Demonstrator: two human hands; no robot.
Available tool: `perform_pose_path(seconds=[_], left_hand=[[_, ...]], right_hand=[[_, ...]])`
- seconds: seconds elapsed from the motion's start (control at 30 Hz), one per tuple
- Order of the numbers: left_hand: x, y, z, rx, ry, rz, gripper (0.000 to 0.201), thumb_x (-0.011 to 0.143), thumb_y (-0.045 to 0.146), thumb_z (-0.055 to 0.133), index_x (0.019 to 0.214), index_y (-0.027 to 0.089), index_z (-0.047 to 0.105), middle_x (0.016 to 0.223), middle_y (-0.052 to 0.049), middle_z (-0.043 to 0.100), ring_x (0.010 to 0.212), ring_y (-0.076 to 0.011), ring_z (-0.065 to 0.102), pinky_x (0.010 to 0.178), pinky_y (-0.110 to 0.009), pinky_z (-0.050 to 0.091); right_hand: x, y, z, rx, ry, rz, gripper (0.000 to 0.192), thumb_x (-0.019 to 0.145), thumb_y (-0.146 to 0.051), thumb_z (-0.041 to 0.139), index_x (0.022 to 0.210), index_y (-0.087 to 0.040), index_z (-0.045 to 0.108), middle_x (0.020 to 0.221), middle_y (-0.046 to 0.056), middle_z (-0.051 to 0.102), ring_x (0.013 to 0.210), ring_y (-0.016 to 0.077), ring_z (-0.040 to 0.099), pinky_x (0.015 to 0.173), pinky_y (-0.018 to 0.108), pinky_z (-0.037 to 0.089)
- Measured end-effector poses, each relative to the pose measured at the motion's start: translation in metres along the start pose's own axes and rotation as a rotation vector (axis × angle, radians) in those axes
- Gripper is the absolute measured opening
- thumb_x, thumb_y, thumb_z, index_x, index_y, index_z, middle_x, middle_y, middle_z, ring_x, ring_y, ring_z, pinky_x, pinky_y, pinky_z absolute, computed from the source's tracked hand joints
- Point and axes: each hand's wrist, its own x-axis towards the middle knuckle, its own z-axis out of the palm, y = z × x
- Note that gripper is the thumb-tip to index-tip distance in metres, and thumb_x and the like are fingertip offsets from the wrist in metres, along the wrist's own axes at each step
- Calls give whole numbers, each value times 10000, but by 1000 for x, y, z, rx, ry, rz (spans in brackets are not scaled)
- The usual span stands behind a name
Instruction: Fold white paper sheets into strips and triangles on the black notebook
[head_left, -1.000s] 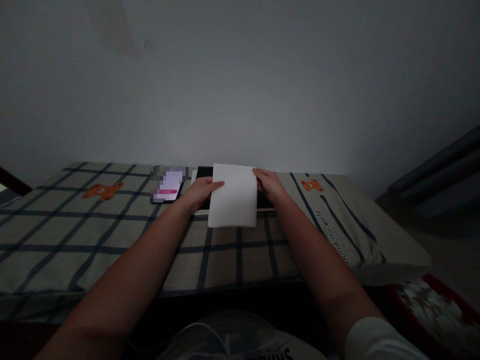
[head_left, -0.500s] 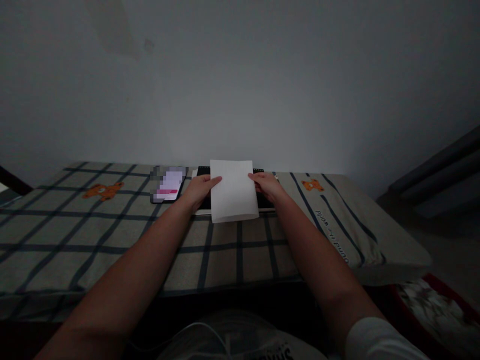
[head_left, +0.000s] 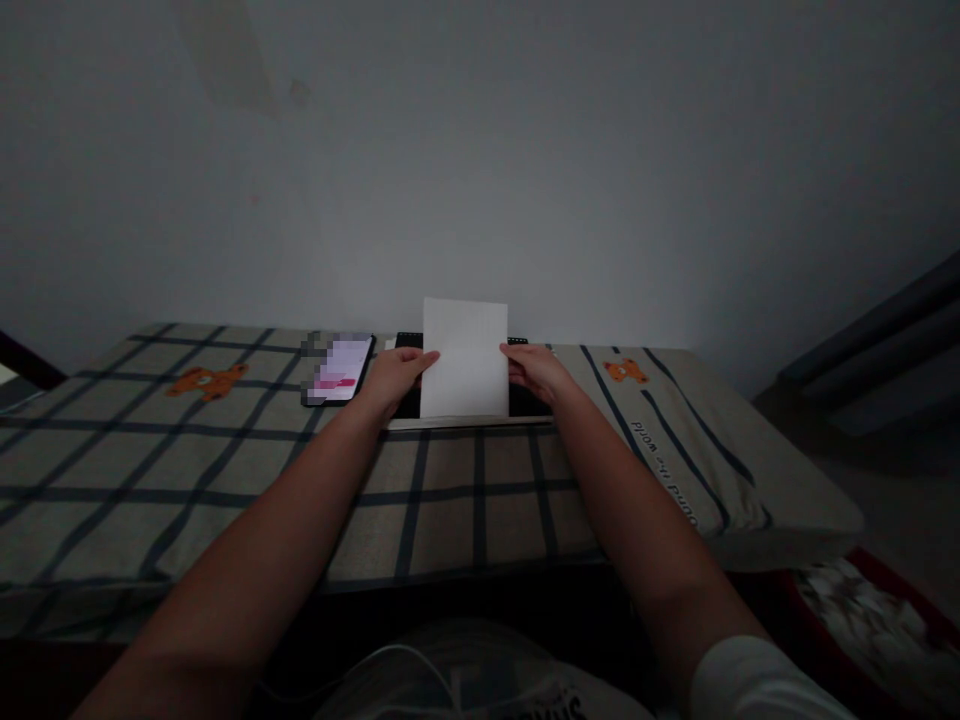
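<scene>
1. At the centre of the head view, the white paper has shifted toward twelve o'clock within the last half second: its lower edge, which overhung the front of the black flat item, now ends just short of that front.
2. That lower edge has also lost its bulge and looks straight. I read this as the paper being raised or tipped under control, with neither side let go.
3. I see the left hand at the paper's nine o'clock side, thumb lapping onto the near face, and the right hand at three o'clock, thumb tip at the edge. Both pinch the paper with little gap to spare; the fingers behind are partly hidden.
4. The paper looks pale, roughly rectangular and free of readable marks, its top edge dipping slightly toward three o'clock. I cannot tell how many layers it has, or whether it touches the black flat item.
5. At nine o'clock, beyond the left hand, a lit phone lies on checked bedding.
</scene>
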Motion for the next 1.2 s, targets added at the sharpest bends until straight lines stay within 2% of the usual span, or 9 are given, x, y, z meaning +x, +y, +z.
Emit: perform_pose_path(seconds=[0.13,0.3,0.43,0.5,0.67,0.73,0.93,1.03,1.2], left_hand=[[0,1,2,-65,-1,-8,334,633,451,775,739,148,684,699,-41,660,601,-142,562,570,-258,416],[1,2,3,-165,-108,-91,377,632,469,784,773,133,689,735,-45,666,619,-125,580,569,-240,458],[3,0,1,-140,-112,-96,348,583,400,829,751,129,689,708,-37,661,619,-113,585,596,-235,482],[4,-2,1,-109,-72,-62,341,588,406,820,740,130,690,693,-35,658,609,-112,581,596,-238,481],[5,-2,1,-42,89,5,314,625,404,787,742,127,697,673,-31,656,569,-113,555,553,-239,451],[5,0,1,-52,115,7,304,637,397,781,746,126,694,679,-30,659,572,-113,554,548,-237,454],[3,1,2,-115,-10,-52,359,646,457,771,775,130,698,722,-44,673,603,-117,586,541,-224,478],[3,0,1,-115,-56,-70,328,624,414,795,761,133,694,726,-53,678,612,-120,597,550,-226,491],[1,5,2,-60,52,-19,216,655,325,774,693,135,680,645,-20,642,548,-94,555,528,-213,469]], right_hand=[[0,0,2,-53,67,-36,151,740,-301,729,732,-168,656,749,42,691,674,113,603,660,257,502],[-1,-4,4,-128,196,-64,156,749,-271,695,694,-141,631,635,-1,639,588,85,547,601,225,463],[1,-3,2,-87,245,-78,115,772,-247,671,730,-147,633,660,-2,657,588,79,551,601,210,458],[2,-2,0,-43,218,-65,113,786,-264,670,755,-159,639,707,8,682,607,85,574,619,218,473],[0,-2,0,20,33,4,94,822,-251,649,817,-159,667,807,45,716,699,115,635,683,246,517],[0,-2,0,6,24,2,73,815,-223,656,798,-153,664,791,47,714,701,112,632,677,234,518],[0,-2,3,-113,178,-33,102,788,-209,666,710,-151,635,642,-1,657,598,78,563,607,203,480],[0,-2,2,-114,207,-50,99,794,-194,654,706,-153,638,634,-2,654,585,80,558,611,217,485],[0,-1,0,-22,89,-27,89,848,-223,612,824,-157,667,770,30,704,662,100,618,664,243,515]])
